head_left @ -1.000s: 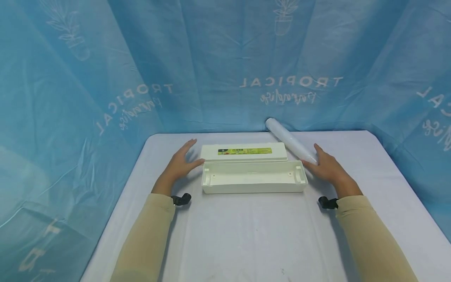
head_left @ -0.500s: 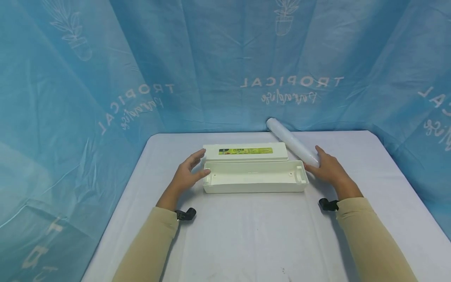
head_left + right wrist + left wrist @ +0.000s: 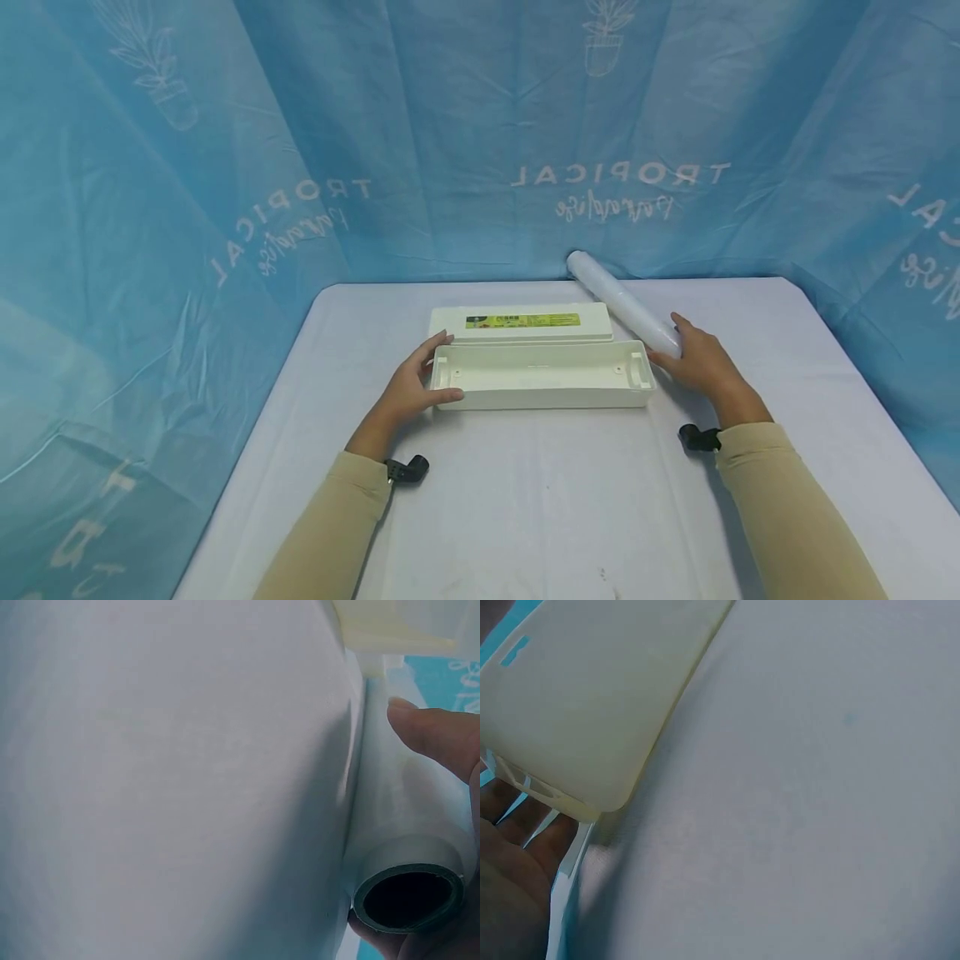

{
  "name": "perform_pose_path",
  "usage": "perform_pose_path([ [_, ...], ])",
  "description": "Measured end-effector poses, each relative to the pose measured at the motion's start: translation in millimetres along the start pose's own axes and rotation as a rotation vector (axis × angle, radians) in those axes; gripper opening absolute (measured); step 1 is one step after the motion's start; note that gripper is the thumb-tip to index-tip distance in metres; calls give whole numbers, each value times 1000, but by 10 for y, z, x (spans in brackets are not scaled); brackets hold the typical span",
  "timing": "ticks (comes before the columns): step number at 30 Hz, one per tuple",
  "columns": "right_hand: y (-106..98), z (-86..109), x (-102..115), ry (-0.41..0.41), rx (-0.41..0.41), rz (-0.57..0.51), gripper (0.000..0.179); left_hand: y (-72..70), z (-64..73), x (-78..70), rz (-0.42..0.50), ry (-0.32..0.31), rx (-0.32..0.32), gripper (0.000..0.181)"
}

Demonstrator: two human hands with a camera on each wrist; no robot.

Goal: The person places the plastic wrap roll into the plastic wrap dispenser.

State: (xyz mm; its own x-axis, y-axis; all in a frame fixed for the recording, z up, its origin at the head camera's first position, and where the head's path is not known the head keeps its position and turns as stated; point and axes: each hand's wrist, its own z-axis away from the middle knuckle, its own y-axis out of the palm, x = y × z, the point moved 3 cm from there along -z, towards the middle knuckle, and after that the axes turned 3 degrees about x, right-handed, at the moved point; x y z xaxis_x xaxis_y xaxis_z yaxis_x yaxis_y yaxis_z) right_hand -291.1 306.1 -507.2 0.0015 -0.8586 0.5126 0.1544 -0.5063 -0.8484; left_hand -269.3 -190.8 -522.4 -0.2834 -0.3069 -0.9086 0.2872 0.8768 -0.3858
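A long, pale cream plastic box [image 3: 540,400] lies open side up in the middle of the table. My left hand [image 3: 411,385] grips its left end, thumb along the front wall and fingers at the rear corner. In the left wrist view, fingers [image 3: 551,844] show beside the end of the box [image 3: 592,697]. Behind it lies a matching lid [image 3: 594,320] with a yellow-green label. A roll of clear plastic film [image 3: 621,302] slants away at the right. My right hand [image 3: 701,357] holds its near end; the thumb [image 3: 435,735] lies over the roll [image 3: 405,795], near its hollow core.
White cloth covers the table [image 3: 540,500]. A blue printed curtain [image 3: 465,150] hangs around the back and sides. The roll's far end reaches the curtain, and its near end lies close to the box's right end.
My left hand has come right and toward me, from beside the lid onto the left end of the box. My right hand stays at the roll, nearly still.
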Motion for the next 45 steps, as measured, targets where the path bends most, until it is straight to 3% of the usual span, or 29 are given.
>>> perform_pose_path([
  [8,-10,20,22,-4,-19,2,98,39,-1,48,55,-22,14,117],
  [21,-7,59,38,29,-36,-17,92,53,34,31,34,-71,-14,114],
  [31,13,83,29,34,-66,-49,86,53,41,28,82,-71,-7,112],
  [45,38,93,8,26,-110,-68,83,61,35,52,56,-41,-14,114],
])
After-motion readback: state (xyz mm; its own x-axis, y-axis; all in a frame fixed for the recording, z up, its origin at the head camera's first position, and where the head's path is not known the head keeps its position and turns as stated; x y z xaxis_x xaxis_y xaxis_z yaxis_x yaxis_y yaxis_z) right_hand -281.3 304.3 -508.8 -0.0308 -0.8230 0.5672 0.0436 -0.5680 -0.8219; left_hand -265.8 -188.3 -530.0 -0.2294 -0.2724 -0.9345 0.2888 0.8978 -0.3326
